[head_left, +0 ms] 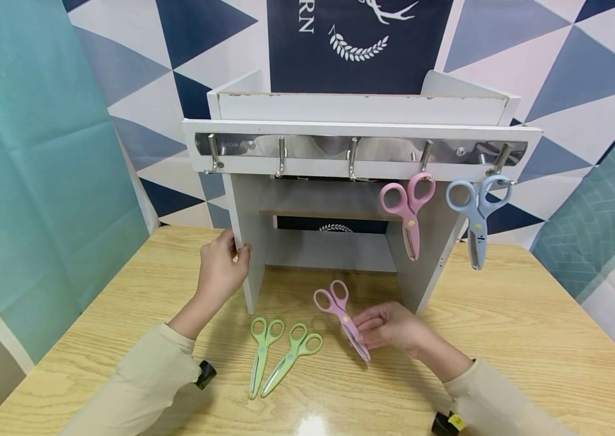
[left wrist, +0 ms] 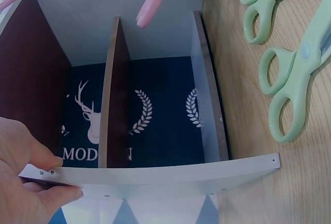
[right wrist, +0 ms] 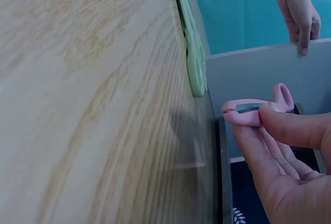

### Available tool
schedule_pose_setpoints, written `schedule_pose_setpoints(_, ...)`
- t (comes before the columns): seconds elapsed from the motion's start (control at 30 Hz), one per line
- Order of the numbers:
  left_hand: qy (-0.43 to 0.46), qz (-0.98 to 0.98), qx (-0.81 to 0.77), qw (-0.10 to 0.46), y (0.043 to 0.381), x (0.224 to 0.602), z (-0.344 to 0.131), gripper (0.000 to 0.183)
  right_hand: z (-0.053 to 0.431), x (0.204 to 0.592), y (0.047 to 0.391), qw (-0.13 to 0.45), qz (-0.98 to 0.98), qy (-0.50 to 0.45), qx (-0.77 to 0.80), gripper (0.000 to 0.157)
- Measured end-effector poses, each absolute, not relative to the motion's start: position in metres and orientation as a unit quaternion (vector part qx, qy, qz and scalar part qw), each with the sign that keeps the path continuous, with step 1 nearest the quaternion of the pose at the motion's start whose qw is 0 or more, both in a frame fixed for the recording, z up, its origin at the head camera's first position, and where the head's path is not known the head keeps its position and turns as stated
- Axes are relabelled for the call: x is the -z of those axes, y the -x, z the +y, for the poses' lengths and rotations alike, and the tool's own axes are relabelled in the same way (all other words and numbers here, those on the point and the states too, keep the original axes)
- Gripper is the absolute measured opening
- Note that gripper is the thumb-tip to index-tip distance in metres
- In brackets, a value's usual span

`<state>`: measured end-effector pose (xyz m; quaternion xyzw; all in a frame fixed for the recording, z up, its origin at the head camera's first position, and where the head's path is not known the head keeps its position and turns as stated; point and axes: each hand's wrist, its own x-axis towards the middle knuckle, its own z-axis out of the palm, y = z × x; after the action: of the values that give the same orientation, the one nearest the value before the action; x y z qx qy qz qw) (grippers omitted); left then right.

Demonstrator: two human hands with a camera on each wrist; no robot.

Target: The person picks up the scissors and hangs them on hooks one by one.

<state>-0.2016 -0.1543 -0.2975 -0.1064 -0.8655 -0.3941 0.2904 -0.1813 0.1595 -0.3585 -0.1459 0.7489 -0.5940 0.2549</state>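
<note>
My right hand (head_left: 391,330) pinches pink scissors (head_left: 344,315) by the blade end, handles pointing up and away, close over the table; the right wrist view shows thumb and fingers on the scissors (right wrist: 251,111). My left hand (head_left: 222,266) grips the front edge of the white shelf unit's left side panel (head_left: 244,242). Two green scissors lie on the table between my arms, one pair (head_left: 260,357) left of the other (head_left: 292,357). On the hook rail (head_left: 318,148), another pink pair (head_left: 408,212) hangs from the fourth hook and a blue pair (head_left: 477,218) from the rightmost.
The shelf unit stands on the wooden table (head_left: 503,339) with its rail across the top front. Three hooks at the left, including the leftmost hook (head_left: 212,154), carry nothing. A patterned cloth (head_left: 138,79) hangs behind, and a teal curtain (head_left: 40,151) is at the left.
</note>
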Motion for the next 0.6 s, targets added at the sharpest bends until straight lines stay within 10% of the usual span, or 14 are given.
schedule_pose_setpoints(0.6,0.1,-0.866,0.391,0.295,0.202,0.299,-0.154,0.026,0.147,0.343,0.167,0.105,0.845,0.151,0.502,0.024)
